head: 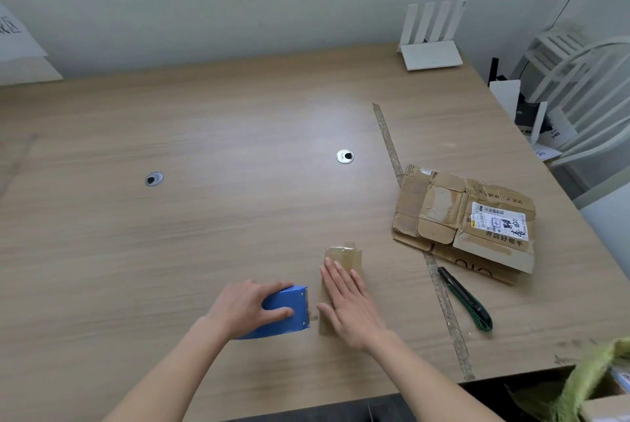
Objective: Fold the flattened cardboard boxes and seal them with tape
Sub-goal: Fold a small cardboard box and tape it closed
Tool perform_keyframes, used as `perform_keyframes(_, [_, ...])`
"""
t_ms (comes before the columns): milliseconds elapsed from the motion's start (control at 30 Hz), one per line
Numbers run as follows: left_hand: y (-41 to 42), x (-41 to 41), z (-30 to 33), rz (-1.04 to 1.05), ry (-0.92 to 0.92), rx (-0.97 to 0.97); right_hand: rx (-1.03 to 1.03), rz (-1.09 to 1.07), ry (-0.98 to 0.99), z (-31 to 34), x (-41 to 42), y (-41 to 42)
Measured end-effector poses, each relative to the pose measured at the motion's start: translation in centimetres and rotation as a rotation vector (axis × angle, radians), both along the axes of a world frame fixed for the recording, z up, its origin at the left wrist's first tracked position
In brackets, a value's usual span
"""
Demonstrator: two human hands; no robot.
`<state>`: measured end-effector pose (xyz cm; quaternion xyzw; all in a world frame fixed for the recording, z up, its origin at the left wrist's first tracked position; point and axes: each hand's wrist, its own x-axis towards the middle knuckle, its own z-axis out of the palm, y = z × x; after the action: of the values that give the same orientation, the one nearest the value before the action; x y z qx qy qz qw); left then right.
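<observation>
A small taped cardboard box (344, 256) lies near the front middle of the wooden table (204, 217). My right hand (349, 305) lies flat on top of it, fingers straight, covering most of it. My left hand (247, 309) grips a blue tape dispenser (289, 314), whose front edge sits right beside the box's left side. A stack of flattened cardboard boxes (463, 220), with a shipping label on the top one, rests to the right.
A green and black utility knife (467, 300) lies right of the box, beside a tape strip (443, 302) stuck along the table. A white router (431, 53) stands at the back right. Two cable holes (345, 156) sit mid-table. A white chair (579, 87) stands right.
</observation>
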<state>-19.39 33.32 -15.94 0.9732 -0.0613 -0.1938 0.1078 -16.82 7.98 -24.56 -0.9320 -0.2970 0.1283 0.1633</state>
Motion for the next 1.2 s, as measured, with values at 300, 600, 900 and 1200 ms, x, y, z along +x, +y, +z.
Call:
perform_keyframes(300, [-1.8, 2.3, 0.3, -0.176, -0.031, 0.293, -0.088, -0.043, -0.029, -0.5, 0.0, 0.3])
perform_keyframes(600, [-0.4, 1.3, -2.1, -0.179, -0.168, 0.441, -0.039, -0.056, 0.011, 0.2, -0.3, -0.1])
perform_keyframes(900, [-0.2, -1.5, -7.7, -0.018, -0.346, 0.213, 0.08, -0.382, -0.04, 1.0, -0.8, 3.9])
perform_keyframes(1200, [0.2, -4.4, -9.4, 0.046, -0.405, 0.174, 0.13, -0.337, -0.03, 0.8, -0.7, 3.7])
